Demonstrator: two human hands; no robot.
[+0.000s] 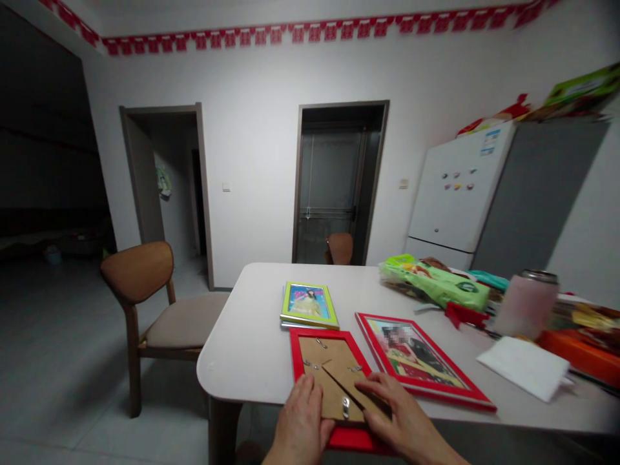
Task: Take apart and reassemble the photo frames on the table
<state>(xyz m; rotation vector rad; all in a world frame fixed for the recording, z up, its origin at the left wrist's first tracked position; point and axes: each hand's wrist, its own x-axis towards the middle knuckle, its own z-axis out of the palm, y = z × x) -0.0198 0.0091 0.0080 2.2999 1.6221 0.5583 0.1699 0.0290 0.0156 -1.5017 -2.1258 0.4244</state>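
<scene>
A red picture frame (356,349) lies face down at the table's near edge, partly over it. Its brown backing board (314,352) faces up and carries small metal clips. On the left edge of this board my left hand (303,413) is closed, fingers on top and thumb near the lower edge. My right hand (400,413) is closed on the board's right side, at a flap beside a dark slanting gap. Just right of it, a second red frame with a photo (411,355) lies face up. Behind the face-down frame is a small yellow-green frame (310,303), stacked on another.
On the white table (252,342), a green packet (436,284), a pink jar (527,303), white paper (526,367) and an orange-red package (581,355) crowd the right side. A wooden chair (140,274) stands left. A fridge (460,187) is at the back right.
</scene>
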